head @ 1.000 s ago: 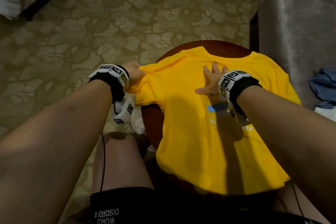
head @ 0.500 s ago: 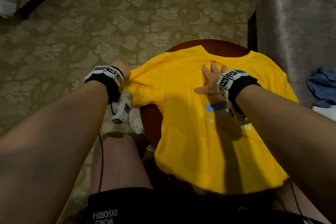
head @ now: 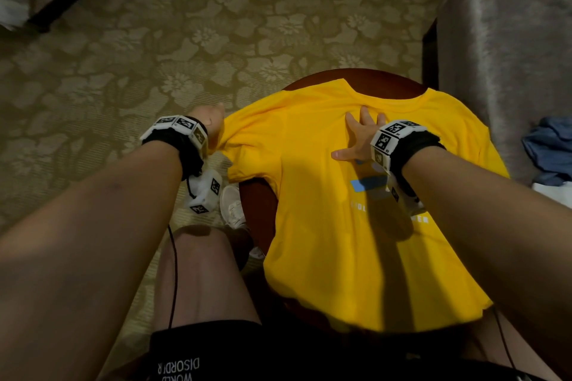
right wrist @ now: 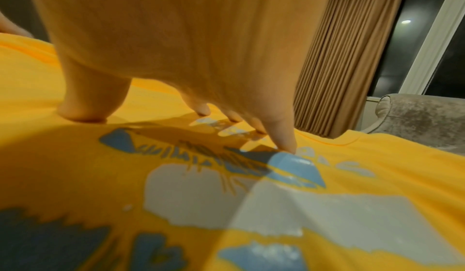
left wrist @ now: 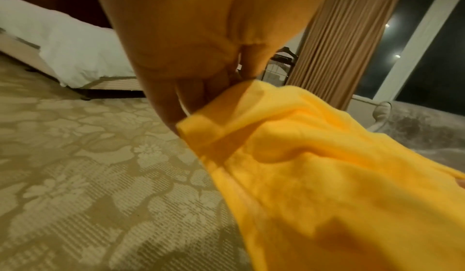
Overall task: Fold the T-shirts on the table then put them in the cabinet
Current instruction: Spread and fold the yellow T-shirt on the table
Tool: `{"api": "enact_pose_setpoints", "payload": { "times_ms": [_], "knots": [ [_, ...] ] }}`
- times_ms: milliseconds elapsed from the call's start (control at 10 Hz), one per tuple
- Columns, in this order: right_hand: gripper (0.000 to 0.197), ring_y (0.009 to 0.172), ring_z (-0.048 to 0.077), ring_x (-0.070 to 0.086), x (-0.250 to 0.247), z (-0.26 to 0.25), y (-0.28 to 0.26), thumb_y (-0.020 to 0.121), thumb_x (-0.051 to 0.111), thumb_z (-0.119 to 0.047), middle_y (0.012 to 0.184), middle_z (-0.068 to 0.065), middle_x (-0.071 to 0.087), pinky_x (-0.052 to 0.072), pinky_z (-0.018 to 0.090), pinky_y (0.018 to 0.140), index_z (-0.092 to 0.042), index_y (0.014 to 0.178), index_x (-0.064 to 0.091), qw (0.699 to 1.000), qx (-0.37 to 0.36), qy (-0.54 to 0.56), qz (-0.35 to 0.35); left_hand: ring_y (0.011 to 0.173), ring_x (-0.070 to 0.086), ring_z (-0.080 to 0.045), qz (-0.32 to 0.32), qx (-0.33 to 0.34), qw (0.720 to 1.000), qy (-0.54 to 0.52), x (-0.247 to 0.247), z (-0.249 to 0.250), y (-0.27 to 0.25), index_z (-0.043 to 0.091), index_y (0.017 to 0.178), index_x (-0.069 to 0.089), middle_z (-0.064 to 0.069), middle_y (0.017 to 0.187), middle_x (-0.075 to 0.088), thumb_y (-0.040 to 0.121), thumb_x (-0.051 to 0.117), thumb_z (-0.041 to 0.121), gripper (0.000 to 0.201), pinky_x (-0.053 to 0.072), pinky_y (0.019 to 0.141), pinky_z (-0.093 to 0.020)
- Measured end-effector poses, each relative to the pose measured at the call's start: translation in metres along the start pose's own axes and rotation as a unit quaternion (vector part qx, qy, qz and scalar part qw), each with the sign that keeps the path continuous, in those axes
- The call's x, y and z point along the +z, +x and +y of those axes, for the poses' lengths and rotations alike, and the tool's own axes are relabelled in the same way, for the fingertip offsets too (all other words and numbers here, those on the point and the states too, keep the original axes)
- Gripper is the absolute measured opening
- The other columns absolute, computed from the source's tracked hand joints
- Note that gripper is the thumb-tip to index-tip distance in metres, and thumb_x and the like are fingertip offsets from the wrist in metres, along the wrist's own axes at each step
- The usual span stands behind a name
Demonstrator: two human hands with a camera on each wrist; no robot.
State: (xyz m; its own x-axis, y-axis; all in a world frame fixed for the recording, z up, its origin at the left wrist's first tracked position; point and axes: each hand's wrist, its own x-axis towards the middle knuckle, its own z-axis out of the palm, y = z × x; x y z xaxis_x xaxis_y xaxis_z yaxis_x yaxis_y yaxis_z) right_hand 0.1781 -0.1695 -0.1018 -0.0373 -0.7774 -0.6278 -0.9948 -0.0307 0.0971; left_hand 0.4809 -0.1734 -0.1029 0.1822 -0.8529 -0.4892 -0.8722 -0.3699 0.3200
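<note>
A yellow T-shirt (head: 356,235) with a blue and white print lies face up over a small round dark wood table (head: 257,210). My left hand (head: 210,120) pinches the hem of the shirt's left sleeve (left wrist: 226,128) and holds it stretched out past the table's left edge, above the carpet. My right hand (head: 360,136) presses flat on the chest just below the collar, fingers spread, fingertips (right wrist: 286,146) on the print (right wrist: 276,191). The shirt's hem hangs over the near table edge.
A grey upholstered armchair (head: 507,49) stands at the right with blue and white clothes (head: 548,155) on its seat. Patterned carpet (head: 154,49) covers the floor. A bed with white linen (left wrist: 62,42) is far left. My knees and a white shoe (head: 232,204) sit by the table.
My left hand has pulled the sleeve outward to the left, stretching it away from the shirt's body. The right hand has stayed pressed on the chest.
</note>
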Motion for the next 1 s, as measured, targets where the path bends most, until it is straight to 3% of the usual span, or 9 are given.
{"api": "enact_pose_setpoints", "payload": {
  "times_ms": [100, 200, 300, 400, 500, 600, 700, 800, 1000],
  "knots": [
    [0.108, 0.144, 0.043, -0.009, 0.0, 0.001, 0.0, 0.075, 0.052, -0.075, 0.158, 0.004, -0.019, 0.01, 0.06, 0.115, -0.031, 0.151, -0.012, 1.0, 0.001, 0.006, -0.001, 0.118, 0.052, -0.034, -0.122, -0.051, 0.987, -0.087, -0.003, 0.001, -0.005, 0.015, 0.129, 0.051, -0.009, 0.127, 0.052, 0.079, 0.067, 0.054, 0.066, 0.045, 0.101, -0.051],
    [0.109, 0.144, 0.043, -0.008, 0.001, 0.001, 0.0, 0.075, 0.052, -0.075, 0.158, 0.004, -0.019, 0.01, 0.061, 0.115, -0.031, 0.151, -0.012, 1.0, 0.0, 0.008, 0.0, 0.091, 0.058, -0.031, -0.121, -0.045, 0.991, -0.04, 0.001, -0.005, -0.004, 0.004, 0.094, 0.059, -0.016, 0.1, 0.057, 0.081, 0.068, 0.02, 0.022, 0.051, 0.085, -0.039],
    [0.109, 0.144, 0.043, -0.008, 0.001, 0.001, 0.001, 0.075, 0.052, -0.076, 0.159, 0.004, -0.019, 0.01, 0.06, 0.114, -0.032, 0.151, -0.012, 1.0, 0.0, 0.006, 0.002, 0.057, 0.038, -0.02, -0.03, -0.029, 0.998, -0.048, 0.001, -0.008, 0.0, 0.011, 0.061, 0.041, -0.011, 0.074, 0.045, 0.088, 0.052, 0.006, 0.029, 0.036, 0.06, -0.027],
    [0.109, 0.144, 0.043, -0.008, 0.001, 0.0, 0.0, 0.075, 0.052, -0.076, 0.158, 0.004, -0.019, 0.01, 0.06, 0.114, -0.031, 0.151, -0.012, 1.0, 0.001, 0.006, 0.0, 0.063, 0.05, -0.021, 0.025, -0.034, 0.999, 0.002, -0.002, -0.01, 0.001, 0.01, 0.067, 0.049, -0.013, 0.088, 0.054, 0.09, 0.056, 0.007, 0.024, 0.04, 0.059, -0.025],
    [0.109, 0.144, 0.043, -0.008, 0.0, 0.0, 0.001, 0.075, 0.051, -0.077, 0.158, 0.004, -0.019, 0.01, 0.06, 0.114, -0.032, 0.15, -0.013, 1.0, 0.003, 0.004, -0.001, 0.107, 0.058, -0.036, 0.03, -0.047, 0.996, -0.063, -0.003, -0.008, 0.005, -0.002, 0.115, 0.059, -0.021, 0.118, 0.058, 0.095, 0.055, 0.023, 0.032, 0.046, 0.087, -0.031],
    [0.109, 0.144, 0.043, -0.008, 0.0, 0.001, 0.001, 0.075, 0.051, -0.077, 0.158, 0.004, -0.02, 0.01, 0.06, 0.114, -0.032, 0.15, -0.013, 1.0, 0.004, 0.003, -0.003, 0.106, 0.054, -0.033, -0.031, -0.089, 0.967, -0.238, -0.003, 0.001, -0.006, 0.01, 0.112, 0.059, -0.014, 0.116, 0.054, 0.084, 0.064, 0.048, 0.048, 0.046, 0.093, -0.042],
    [0.108, 0.144, 0.043, -0.008, 0.0, 0.0, 0.001, 0.075, 0.051, -0.077, 0.158, 0.004, -0.019, 0.01, 0.06, 0.114, -0.032, 0.15, -0.013, 1.0, 0.004, 0.001, -0.001, 0.097, 0.054, -0.033, -0.039, -0.101, 0.972, -0.208, -0.001, 0.0, -0.01, 0.005, 0.105, 0.058, -0.017, 0.103, 0.053, 0.086, 0.067, 0.014, 0.022, 0.05, 0.087, -0.043],
    [0.108, 0.144, 0.043, -0.008, 0.001, 0.0, 0.001, 0.076, 0.05, -0.076, 0.158, 0.004, -0.019, 0.01, 0.059, 0.114, -0.031, 0.151, -0.012, 1.0, 0.005, 0.0, 0.0, 0.086, 0.058, -0.031, -0.04, -0.116, 0.966, -0.228, 0.0, -0.006, -0.012, -0.001, 0.109, 0.057, -0.015, 0.093, 0.057, 0.086, 0.068, 0.014, 0.03, 0.053, 0.081, -0.043],
    [0.107, 0.144, 0.043, -0.008, 0.0, 0.0, -0.001, 0.077, 0.05, -0.075, 0.158, 0.005, -0.019, 0.01, 0.059, 0.115, -0.029, 0.151, -0.012, 1.0, 0.0, 0.001, 0.005, 0.068, 0.056, -0.025, -0.019, -0.129, 0.929, -0.347, -0.011, 0.0, -0.019, 0.014, 0.075, 0.052, -0.009, 0.075, 0.054, 0.085, 0.069, 0.033, 0.027, 0.051, 0.061, -0.035]
  ]
}}
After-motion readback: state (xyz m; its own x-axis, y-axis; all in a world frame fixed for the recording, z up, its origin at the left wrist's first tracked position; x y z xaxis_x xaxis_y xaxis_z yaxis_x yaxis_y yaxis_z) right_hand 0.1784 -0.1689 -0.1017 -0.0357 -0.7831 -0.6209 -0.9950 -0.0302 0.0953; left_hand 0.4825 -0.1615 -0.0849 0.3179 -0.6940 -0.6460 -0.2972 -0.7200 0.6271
